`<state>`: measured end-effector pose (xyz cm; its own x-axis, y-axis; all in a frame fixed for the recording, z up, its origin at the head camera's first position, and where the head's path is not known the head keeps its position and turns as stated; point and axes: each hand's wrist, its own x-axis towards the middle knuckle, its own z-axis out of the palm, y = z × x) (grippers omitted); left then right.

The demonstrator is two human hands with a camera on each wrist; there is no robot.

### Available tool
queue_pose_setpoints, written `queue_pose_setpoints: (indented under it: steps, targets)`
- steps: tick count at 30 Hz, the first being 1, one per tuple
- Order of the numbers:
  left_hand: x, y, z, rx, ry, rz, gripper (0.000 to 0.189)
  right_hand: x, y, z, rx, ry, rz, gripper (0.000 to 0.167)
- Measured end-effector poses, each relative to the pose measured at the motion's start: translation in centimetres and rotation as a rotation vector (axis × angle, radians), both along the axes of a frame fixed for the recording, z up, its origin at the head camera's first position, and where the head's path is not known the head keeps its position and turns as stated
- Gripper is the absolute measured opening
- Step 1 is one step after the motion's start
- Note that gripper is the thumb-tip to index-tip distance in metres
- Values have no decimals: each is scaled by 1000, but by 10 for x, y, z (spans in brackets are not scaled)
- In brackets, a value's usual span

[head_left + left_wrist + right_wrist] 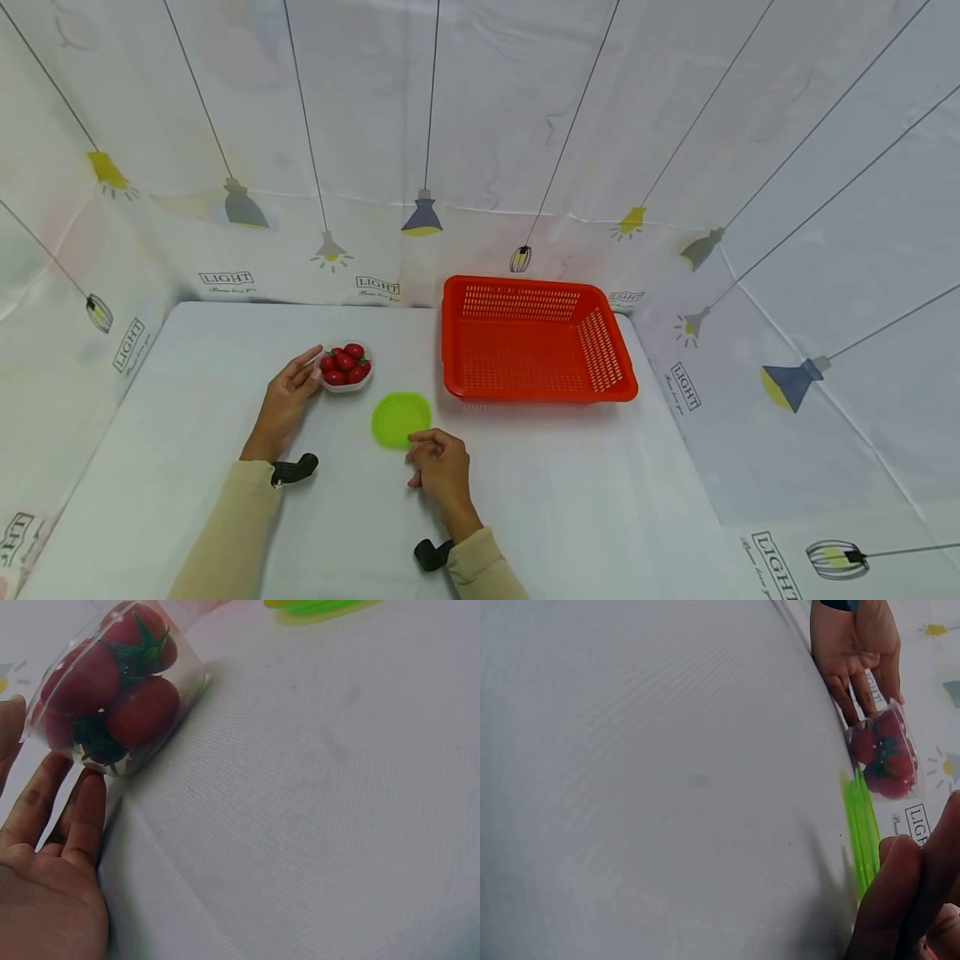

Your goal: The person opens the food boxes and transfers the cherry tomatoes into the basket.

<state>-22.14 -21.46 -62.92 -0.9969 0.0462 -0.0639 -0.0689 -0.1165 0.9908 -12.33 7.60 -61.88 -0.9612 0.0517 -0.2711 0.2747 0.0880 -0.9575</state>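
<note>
A small clear plastic tub (347, 388) of red cherry tomatoes (345, 362) with green stems stands on the left part of the table. My left hand (283, 408) is at its left side. In the left wrist view, nearly straight fingers (91, 814) meet the tub's wall, with the thumb by the rim. A lime-green, flat, round-cornered piece (401, 419) lies in front and to the right of the tub; from the right wrist its edge shows ridges. Loosely bent, my right hand (442, 471) has its fingertips over the green piece's near right edge.
A red plastic basket (540, 393) with slotted walls stands at the back right of the white-covered table (585, 492). Behind and beside the table hangs a white curtain (495, 150) printed with lamps. Black straps with mounts sit on both wrists.
</note>
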Motion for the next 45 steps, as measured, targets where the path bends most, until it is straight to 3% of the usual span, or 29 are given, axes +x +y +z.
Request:
queue_pose_setpoints:
  steps: [12,20,26,33,45]
  targets:
    - [-1,0,0,-15,-23,2,62,-7,-3,1,32,20,-23,14]
    - [-1,1,1,-37,-41,-8,60,-28,-12,15,62,90,4,17]
    - [-1,1,1,-65,-37,-8,59,-43,-26,27,143,180,23,20]
    - [-2,1,-1,-77,-38,-20,59,-60,-47,38,237,212,63,24]
    - [-1,1,0,-93,-13,-12,58,-74,-62,50,283,277,98,36]
